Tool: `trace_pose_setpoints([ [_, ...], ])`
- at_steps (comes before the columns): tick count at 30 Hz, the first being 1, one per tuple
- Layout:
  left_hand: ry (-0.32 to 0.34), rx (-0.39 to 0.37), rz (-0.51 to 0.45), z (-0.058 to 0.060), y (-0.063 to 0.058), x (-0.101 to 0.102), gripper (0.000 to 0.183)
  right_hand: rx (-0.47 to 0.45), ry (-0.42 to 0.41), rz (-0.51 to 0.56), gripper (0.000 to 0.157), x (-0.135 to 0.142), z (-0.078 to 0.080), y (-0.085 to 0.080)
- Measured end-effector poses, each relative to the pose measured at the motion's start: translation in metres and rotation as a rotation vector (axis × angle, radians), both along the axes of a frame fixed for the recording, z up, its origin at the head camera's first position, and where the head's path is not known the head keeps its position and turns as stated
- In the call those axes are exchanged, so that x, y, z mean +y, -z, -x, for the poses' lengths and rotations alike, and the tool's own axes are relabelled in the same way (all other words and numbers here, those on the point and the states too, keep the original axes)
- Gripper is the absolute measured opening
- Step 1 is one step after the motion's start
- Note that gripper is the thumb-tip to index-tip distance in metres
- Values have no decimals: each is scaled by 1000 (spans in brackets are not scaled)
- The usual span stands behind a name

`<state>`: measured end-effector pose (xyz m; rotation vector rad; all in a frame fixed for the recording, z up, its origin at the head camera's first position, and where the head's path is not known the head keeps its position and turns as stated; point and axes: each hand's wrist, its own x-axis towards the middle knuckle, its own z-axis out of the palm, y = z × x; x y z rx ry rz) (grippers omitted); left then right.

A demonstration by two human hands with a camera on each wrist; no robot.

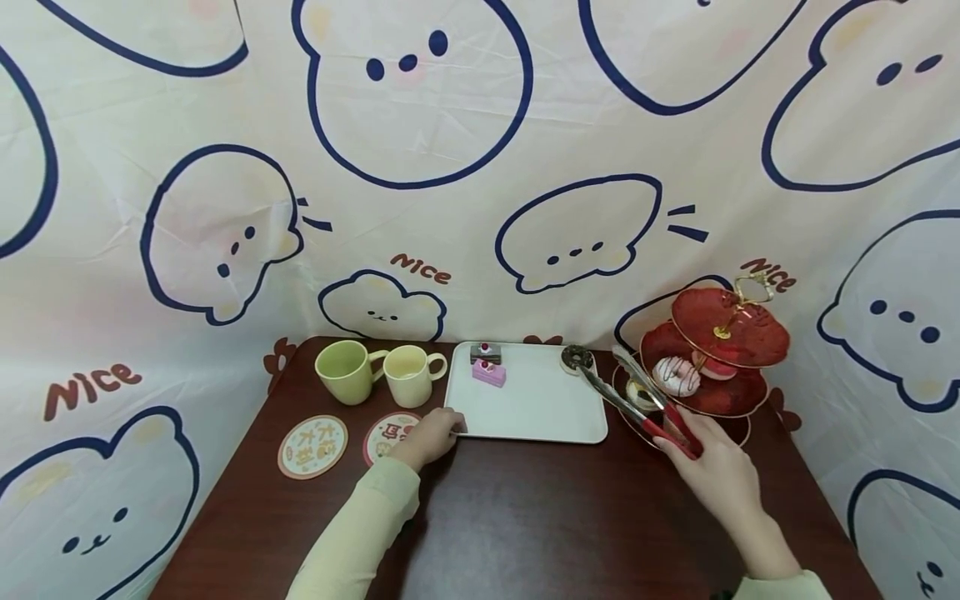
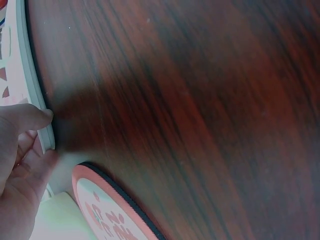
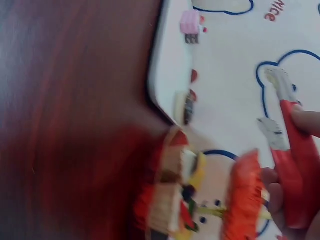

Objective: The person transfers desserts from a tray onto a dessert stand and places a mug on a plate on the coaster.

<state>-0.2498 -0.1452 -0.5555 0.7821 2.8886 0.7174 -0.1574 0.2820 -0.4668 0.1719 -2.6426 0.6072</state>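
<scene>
My left hand [image 1: 430,436] pinches the near left corner of a white tray [image 1: 534,412], thumb and fingers on its rim [image 2: 34,82] in the left wrist view. In my right hand [image 1: 716,475] is a pair of tongs [image 1: 678,429] with red handles and metal arms, spread apart with nothing between them. One tong tip overlaps a chocolate doughnut [image 1: 576,357] at the tray's far right corner. Two small cakes, one dark [image 1: 486,355] and one pink [image 1: 489,373], sit at the tray's far left. The tongs cross in front of a red tiered stand [image 1: 731,321].
The stand carries a white drizzled doughnut [image 1: 677,377], a pink-red pastry [image 1: 714,367] and a pale doughnut [image 1: 640,395] lower down. Left of the tray are a green mug [image 1: 347,372], a cream mug [image 1: 408,377] and two round coasters [image 1: 312,447]. A printed cloth [image 1: 465,225] hangs behind.
</scene>
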Motion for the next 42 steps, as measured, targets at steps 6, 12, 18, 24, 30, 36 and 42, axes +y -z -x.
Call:
trace_pose_setpoints([
  [6,-3,3,-12,0,-1,0,18,-49,27,-2,63,-13,18,16],
  [12,-5,12,-5,1,-1,0,18,-148,27,-8,64,-23,36,20],
  [18,-5,28,-7,0,-1,-1,18,-211,27,-45,65,-30,56,22],
  [24,-13,-4,-9,-1,-1,0,19,-266,46,-81,66,-35,63,31],
  [30,-8,16,-12,-1,0,0,20,-293,60,-83,67,-35,66,41],
  [36,-6,23,-9,0,1,-1,17,-302,60,-86,65,-34,74,49],
  [42,-8,19,-9,1,2,-1,18,-316,61,-84,63,-36,82,52],
])
